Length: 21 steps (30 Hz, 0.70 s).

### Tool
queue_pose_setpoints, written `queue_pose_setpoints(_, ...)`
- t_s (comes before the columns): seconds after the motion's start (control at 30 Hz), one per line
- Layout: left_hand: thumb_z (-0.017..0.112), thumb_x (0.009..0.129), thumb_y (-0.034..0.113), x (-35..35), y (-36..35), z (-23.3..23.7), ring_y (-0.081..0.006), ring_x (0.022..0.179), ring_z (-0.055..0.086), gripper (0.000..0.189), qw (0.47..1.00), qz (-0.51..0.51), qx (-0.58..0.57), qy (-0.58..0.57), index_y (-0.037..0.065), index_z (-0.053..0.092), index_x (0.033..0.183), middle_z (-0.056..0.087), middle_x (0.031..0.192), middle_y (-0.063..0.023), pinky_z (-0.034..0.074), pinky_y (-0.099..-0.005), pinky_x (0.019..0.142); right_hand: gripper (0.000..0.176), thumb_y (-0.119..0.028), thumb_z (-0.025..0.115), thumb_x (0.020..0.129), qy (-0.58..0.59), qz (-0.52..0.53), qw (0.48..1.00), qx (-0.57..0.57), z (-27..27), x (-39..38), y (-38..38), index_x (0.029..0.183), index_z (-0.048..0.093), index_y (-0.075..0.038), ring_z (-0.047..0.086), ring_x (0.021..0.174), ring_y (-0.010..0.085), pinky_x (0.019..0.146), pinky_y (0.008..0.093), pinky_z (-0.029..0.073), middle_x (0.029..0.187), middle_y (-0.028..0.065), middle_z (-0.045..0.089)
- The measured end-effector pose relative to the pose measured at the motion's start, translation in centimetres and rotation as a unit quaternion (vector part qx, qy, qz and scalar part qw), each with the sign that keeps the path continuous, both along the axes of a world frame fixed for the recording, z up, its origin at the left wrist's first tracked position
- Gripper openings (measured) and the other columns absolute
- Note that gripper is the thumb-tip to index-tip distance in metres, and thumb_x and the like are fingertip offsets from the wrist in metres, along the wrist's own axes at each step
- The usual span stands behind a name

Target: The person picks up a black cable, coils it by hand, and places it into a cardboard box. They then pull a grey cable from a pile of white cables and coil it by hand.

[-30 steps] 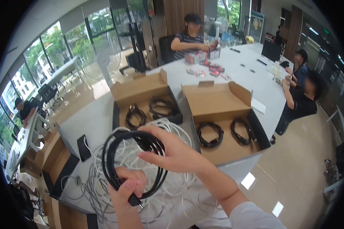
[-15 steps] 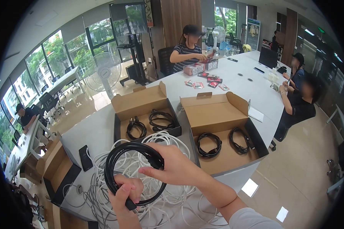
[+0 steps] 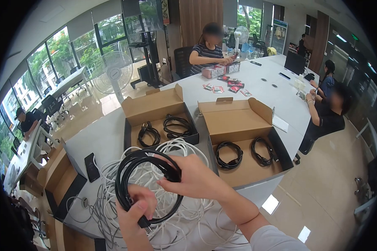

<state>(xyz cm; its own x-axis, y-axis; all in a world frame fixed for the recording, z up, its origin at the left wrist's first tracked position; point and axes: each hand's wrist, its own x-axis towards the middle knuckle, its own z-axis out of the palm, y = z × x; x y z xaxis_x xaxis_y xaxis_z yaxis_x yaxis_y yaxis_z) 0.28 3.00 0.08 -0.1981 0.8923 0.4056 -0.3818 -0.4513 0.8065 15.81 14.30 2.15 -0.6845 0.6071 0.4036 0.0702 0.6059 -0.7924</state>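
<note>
A thick coil of black cable hangs upright between my two hands, over a heap of white cables. My left hand is closed round the coil's lower left part, with a plug sticking out below it. On the right side of the coil, my right hand grips the cable between thumb and fingers. Beyond the hands, an open box holds two coiled black cables. Another open box at the right holds two more black coils.
Empty-looking boxes stand at the left edge, near a black phone. A person sits across the table behind red packets. Two people sit at the right. A white fan stands behind the table.
The coil's loops have spread slightly apart at the top, and my left hand's fingers have loosened a little. The view has shifted slightly.
</note>
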Motion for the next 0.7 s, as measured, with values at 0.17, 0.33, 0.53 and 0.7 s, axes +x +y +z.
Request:
queue_pose_setpoints(0.17,0.060,0.081,0.013,0.0,0.8,1.1,-0.0121,0.045,0.042,0.044,0.992,0.021,-0.080,-0.101,-0.008,0.050,0.119,0.043,0.053,-0.0018,0.033,-0.0265,0.047,0.040,-0.012,0.067,0.079,0.078,0.026,0.981,-0.177,0.8,1.4,0.0,0.115,0.058,0.003,0.052,0.049,0.0059,0.044,0.0237,0.043,0.061,0.0012,0.055)
queue_pose_setpoints(0.33,0.049,0.094,0.017,-0.1,1.9,0.5,-0.0099,0.058,0.042,0.039,0.972,-0.020,-0.165,-0.165,-0.003,0.044,0.127,0.039,0.065,0.0023,0.038,-0.0255,0.059,0.036,-0.006,0.063,0.081,0.147,0.011,0.949,-0.279,0.9,1.8,1.0,0.116,0.058,0.003,0.054,0.048,0.0038,0.039,0.0179,0.042,0.066,-0.0007,0.058)
queue_pose_setpoints(0.53,0.048,0.094,0.017,-0.8,1.4,0.1,-0.0139,0.046,0.042,0.026,0.967,-0.142,-0.115,-0.175,-0.001,0.053,0.112,0.045,0.056,-0.0016,0.035,-0.0286,0.049,0.031,-0.017,0.059,0.091,0.149,0.063,0.934,-0.317,0.6,2.4,2.0,0.115,0.059,0.002,0.054,0.049,0.0048,0.041,0.0188,0.042,0.063,-0.0009,0.057)
queue_pose_setpoints(0.7,0.028,0.100,0.039,-0.8,1.6,0.6,-0.0116,0.039,0.031,0.047,0.965,-0.068,-0.132,-0.217,0.003,0.057,0.090,0.036,0.046,-0.0004,0.026,-0.0273,0.044,0.036,-0.012,0.059,0.091,0.175,0.164,0.925,-0.294,-1.0,1.7,2.9,0.123,0.052,0.003,0.062,0.074,0.0088,0.064,0.0229,0.052,0.082,0.0040,0.063)
